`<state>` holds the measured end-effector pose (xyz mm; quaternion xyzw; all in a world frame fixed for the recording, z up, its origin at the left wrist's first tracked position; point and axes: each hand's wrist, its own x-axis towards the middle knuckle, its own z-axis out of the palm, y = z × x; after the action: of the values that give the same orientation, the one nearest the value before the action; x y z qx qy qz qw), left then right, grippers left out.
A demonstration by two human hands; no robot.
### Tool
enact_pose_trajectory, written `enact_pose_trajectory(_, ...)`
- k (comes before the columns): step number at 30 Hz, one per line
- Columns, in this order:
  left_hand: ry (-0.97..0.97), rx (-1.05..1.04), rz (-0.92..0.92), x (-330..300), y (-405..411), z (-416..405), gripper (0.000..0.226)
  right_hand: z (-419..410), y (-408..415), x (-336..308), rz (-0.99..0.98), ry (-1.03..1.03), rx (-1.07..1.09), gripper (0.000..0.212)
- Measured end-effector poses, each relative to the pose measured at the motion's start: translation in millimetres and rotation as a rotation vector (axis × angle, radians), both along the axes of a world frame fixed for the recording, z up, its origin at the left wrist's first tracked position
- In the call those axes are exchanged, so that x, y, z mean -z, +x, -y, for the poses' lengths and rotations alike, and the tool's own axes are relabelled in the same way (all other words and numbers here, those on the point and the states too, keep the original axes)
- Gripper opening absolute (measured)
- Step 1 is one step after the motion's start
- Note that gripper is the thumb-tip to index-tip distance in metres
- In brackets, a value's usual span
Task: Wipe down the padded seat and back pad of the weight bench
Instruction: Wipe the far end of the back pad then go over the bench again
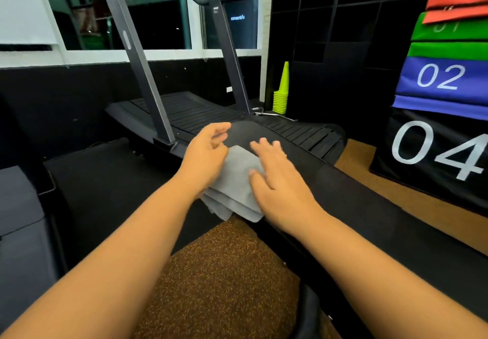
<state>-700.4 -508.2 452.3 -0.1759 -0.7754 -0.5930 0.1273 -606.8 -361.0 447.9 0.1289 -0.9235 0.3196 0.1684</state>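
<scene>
On the bench pad point(356, 201), grey cloth point(235, 180).

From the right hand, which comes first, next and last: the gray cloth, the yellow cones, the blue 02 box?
1. Cloth: under the right hand, on the bench.
2. Cones: ahead, by the black shelves.
3. 02 box: far right, in the stack.

I see dim, even indoor light with dark windows point(155, 14) at upper left mirroring the room faintly. Both hands are smeared by motion blur. The black bench point(356, 196) swallows detail, with a soft sheen near centre. Wide-angle bending curves the frame edges; shadows are weak.
</scene>
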Motion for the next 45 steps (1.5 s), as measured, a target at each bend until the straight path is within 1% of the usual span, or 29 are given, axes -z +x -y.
enact_pose_trajectory(2,0.018,-0.173,-0.036,-0.4,-7.1,13.2,0.044,19.1,-27.5,-0.9,0.066,0.206,-0.103,0.053)
enact_pose_trajectory(3,0.002,-0.256,-0.049,0.5,-11.4,20.2,0.042,28.4,-42.1,2.0,0.112,0.316,-0.114,0.055)
enact_pose_trajectory(5,-0.007,-0.372,-0.014,2.6,-21.7,33.2,0.038,41.3,-69.5,7.1,0.154,0.483,-0.092,0.060)
enact_pose_trajectory(6,0.002,-0.404,0.039,3.6,-27.7,38.3,0.037,45.3,-82.8,7.2,0.154,0.513,-0.084,0.061)
enact_pose_trajectory(9,0.025,-0.430,0.181,7.3,-42.8,47.4,0.031,50.4,-121.1,-0.2,0.164,0.485,-0.087,0.059)
enact_pose_trajectory(12,0.031,-0.364,0.242,11.4,-58.2,50.7,0.026,52.5,-155.4,-6.3,0.166,0.444,-0.095,0.058)
enact_pose_trajectory(16,0.117,-0.250,0.408,16.5,-63.7,53.5,0.037,47.6,-193.6,-12.2,0.132,0.432,-0.090,0.055)
enact_pose_trajectory(17,0.124,-0.227,0.419,18.1,-61.2,53.8,0.045,46.0,-203.5,-14.8,0.122,0.440,-0.073,0.053)
enact_pose_trajectory(20,0.123,-0.172,0.457,28.7,-56.2,50.7,0.090,47.4,-225.9,-23.0,0.149,0.493,0.024,0.049)
enact_pose_trajectory(21,0.143,-0.144,0.478,33.0,-54.7,49.5,0.099,50.8,-228.8,-25.6,0.160,0.520,0.034,0.049)
enact_pose_trajectory(23,0.244,-0.086,0.554,40.6,-55.8,50.2,0.108,57.2,-229.0,-27.5,0.159,0.556,-0.025,0.048)
enact_pose_trajectory(24,0.299,-0.054,0.596,43.2,-58.1,51.4,0.108,58.1,-229.4,-27.2,0.152,0.552,-0.080,0.047)
enact_pose_trajectory(25,0.324,-0.022,0.624,45.4,-61.0,52.0,0.100,56.9,-227.6,-27.2,0.145,0.536,-0.138,0.046)
enact_pose_trajectory(27,0.308,0.023,0.619,45.8,-63.2,51.1,0.061,49.1,-231.3,-26.3,0.129,0.479,-0.217,0.043)
enact_pose_trajectory(28,0.304,0.031,0.614,45.5,-63.4,50.7,0.047,43.8,-235.9,-25.7,0.131,0.459,-0.214,0.043)
enact_pose_trajectory(29,0.303,0.035,0.610,45.5,-64.3,50.6,0.042,39.4,-239.3,-26.1,0.146,0.463,-0.174,0.045)
enact_pose_trajectory(31,0.294,0.050,0.606,46.1,-64.5,51.0,0.048,35.6,-244.3,-27.3,0.191,0.492,-0.046,0.050)
enact_pose_trajectory(33,0.281,0.051,0.607,46.0,-63.7,50.3,0.053,44.5,-241.8,-28.8,0.198,0.550,0.000,0.052)
enact_pose_trajectory(35,0.279,0.052,0.600,45.6,-63.2,49.7,0.050,59.3,-233.1,-29.1,0.176,0.600,-0.074,0.050)
enact_pose_trajectory(36,0.282,0.053,0.597,44.6,-62.7,49.3,0.055,64.2,-227.7,-28.9,0.160,0.608,-0.131,0.047)
enact_pose_trajectory(38,0.288,0.049,0.597,43.3,-62.2,48.7,0.080,62.8,-221.6,-28.3,0.149,0.559,-0.245,0.043)
enact_pose_trajectory(39,0.290,0.045,0.596,43.6,-62.8,48.4,0.087,57.5,-222.7,-28.5,0.151,0.515,-0.287,0.041)
enact_pose_trajectory(40,0.291,0.042,0.595,44.0,-62.8,48.2,0.089,49.9,-226.3,-28.6,0.162,0.468,-0.298,0.041)
enact_pose_trajectory(42,0.292,0.025,0.597,44.3,-61.6,46.4,0.087,32.7,-238.6,-26.9,0.192,0.453,-0.185,0.046)
enact_pose_trajectory(44,0.295,-0.016,0.598,45.9,-62.3,43.4,0.094,23.2,-247.9,-27.7,0.250,0.477,-0.020,0.051)
enact_pose_trajectory(45,0.296,-0.040,0.596,46.5,-62.7,42.0,0.097,26.0,-247.0,-29.5,0.283,0.511,0.022,0.054)
